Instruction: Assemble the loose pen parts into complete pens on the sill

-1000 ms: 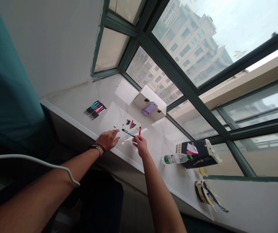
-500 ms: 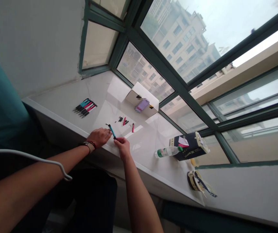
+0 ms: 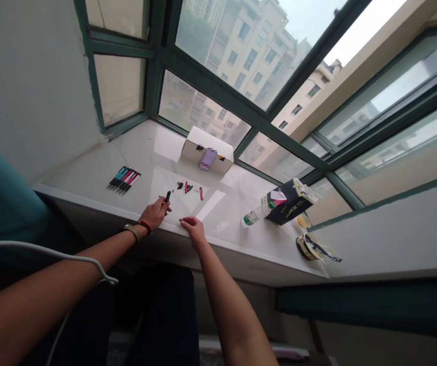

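Note:
My left hand (image 3: 154, 213) is closed around a blue and black pen part (image 3: 168, 196), which stands up from the fingers above the counter's front edge. To the right of it, my right hand (image 3: 193, 230) is apart from the pen, its thumb and fingertips pressed together. Anything between those fingertips is too small to make out. Beyond the hands lie several loose black and red pen parts (image 3: 186, 187) and a separate red pen part (image 3: 201, 193). A row of pens (image 3: 124, 180) in blue, red and white with black grips lies at the left.
The white counter (image 3: 218, 213) runs under a green-framed window. Against the glass stands an open white box (image 3: 218, 151) with a blurred purple patch. Farther right are a plastic bottle (image 3: 256, 215), a dark carton (image 3: 289, 201) and a round container (image 3: 307, 247). A white cable (image 3: 61, 249) crosses my left forearm.
My right hand has come off the pen, which now stays in my left hand alone. The hands have moved farther apart, and the camera view has turned and shifted.

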Action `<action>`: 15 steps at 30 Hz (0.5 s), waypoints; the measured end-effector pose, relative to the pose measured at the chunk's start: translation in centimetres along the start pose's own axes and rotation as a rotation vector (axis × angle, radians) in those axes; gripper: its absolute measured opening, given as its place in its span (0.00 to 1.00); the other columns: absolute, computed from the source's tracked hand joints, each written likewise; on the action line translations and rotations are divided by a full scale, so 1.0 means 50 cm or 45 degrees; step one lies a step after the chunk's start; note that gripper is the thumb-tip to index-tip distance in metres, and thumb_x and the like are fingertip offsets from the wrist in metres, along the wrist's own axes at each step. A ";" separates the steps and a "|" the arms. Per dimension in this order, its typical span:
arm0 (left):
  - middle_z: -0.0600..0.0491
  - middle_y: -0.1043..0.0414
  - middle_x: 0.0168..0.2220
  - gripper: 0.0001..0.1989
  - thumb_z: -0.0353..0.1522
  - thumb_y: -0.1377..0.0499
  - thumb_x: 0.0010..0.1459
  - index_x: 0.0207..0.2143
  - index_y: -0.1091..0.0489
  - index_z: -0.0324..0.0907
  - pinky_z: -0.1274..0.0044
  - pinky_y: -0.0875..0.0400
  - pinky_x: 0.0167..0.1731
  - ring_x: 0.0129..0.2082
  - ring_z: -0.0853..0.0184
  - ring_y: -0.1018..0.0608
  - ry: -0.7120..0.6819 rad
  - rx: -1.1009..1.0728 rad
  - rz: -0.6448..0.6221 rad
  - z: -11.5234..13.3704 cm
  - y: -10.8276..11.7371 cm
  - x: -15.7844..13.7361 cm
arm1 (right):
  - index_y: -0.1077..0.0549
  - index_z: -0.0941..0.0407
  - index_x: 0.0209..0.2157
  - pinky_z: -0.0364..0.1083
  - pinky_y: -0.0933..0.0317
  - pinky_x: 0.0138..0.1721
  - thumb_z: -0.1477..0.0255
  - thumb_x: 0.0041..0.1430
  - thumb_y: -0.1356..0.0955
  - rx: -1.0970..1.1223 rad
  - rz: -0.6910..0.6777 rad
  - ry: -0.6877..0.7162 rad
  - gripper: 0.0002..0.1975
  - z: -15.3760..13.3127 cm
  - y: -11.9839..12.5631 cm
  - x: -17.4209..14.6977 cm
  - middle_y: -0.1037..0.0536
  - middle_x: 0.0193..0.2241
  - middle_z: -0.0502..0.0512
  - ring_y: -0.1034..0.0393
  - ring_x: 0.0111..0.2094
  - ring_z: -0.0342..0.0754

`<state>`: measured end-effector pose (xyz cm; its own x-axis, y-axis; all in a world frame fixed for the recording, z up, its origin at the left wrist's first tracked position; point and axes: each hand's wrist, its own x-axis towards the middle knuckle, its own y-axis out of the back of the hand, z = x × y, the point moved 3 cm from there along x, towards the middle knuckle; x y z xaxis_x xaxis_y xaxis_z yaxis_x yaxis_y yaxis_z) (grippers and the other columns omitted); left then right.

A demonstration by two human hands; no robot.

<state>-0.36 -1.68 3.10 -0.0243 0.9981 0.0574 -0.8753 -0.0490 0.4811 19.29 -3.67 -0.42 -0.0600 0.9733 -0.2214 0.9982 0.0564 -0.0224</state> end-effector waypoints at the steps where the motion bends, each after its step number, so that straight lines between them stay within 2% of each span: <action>1: 0.52 0.20 0.35 0.14 0.42 0.52 0.63 0.42 0.34 0.45 0.74 0.30 0.36 0.33 0.64 0.20 -0.025 0.031 0.000 0.001 0.012 -0.005 | 0.24 0.56 0.34 0.48 0.34 0.47 0.63 0.43 0.25 -0.026 0.047 -0.006 0.16 0.003 0.011 -0.009 0.18 0.34 0.54 0.25 0.40 0.49; 4: 0.51 0.21 0.37 0.13 0.39 0.51 0.63 0.45 0.35 0.44 0.74 0.29 0.37 0.35 0.64 0.19 -0.061 0.112 -0.001 -0.003 0.048 -0.017 | 0.23 0.56 0.32 0.46 0.35 0.44 0.62 0.44 0.25 -0.157 0.129 -0.003 0.15 0.009 0.035 -0.032 0.20 0.31 0.52 0.26 0.37 0.48; 7: 0.48 0.21 0.38 0.13 0.36 0.51 0.62 0.46 0.35 0.43 0.72 0.28 0.39 0.38 0.62 0.19 -0.063 0.252 0.086 -0.015 0.086 -0.024 | 0.23 0.56 0.31 0.45 0.36 0.43 0.64 0.48 0.27 -0.348 0.157 0.030 0.10 0.004 0.045 -0.051 0.20 0.31 0.51 0.27 0.36 0.47; 9: 0.46 0.22 0.40 0.12 0.35 0.51 0.61 0.45 0.34 0.43 0.69 0.28 0.43 0.42 0.59 0.20 -0.148 0.410 0.128 -0.020 0.107 -0.028 | 0.23 0.55 0.30 0.45 0.36 0.42 0.68 0.50 0.29 -0.546 0.201 0.028 0.07 -0.005 0.049 -0.062 0.20 0.31 0.51 0.27 0.36 0.47; 12: 0.43 0.23 0.41 0.12 0.34 0.52 0.60 0.41 0.31 0.42 0.68 0.30 0.47 0.44 0.58 0.22 -0.321 0.604 0.041 -0.024 0.123 -0.038 | 0.23 0.55 0.29 0.46 0.36 0.43 0.72 0.51 0.31 -0.710 0.294 0.012 0.04 -0.017 0.052 -0.073 0.20 0.30 0.53 0.27 0.35 0.48; 15: 0.44 0.23 0.40 0.13 0.35 0.53 0.62 0.43 0.31 0.43 0.70 0.30 0.43 0.41 0.59 0.21 -0.278 0.644 -0.056 -0.034 0.123 -0.045 | 0.23 0.55 0.28 0.46 0.37 0.42 0.75 0.51 0.31 -0.674 0.342 0.000 0.03 -0.021 0.053 -0.068 0.20 0.29 0.53 0.27 0.35 0.48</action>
<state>-6.50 -4.15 4.45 0.1548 0.9711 0.1817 -0.5304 -0.0734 0.8445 22.16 -6.58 1.29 0.1955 0.9688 -0.1521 0.8472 -0.0888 0.5238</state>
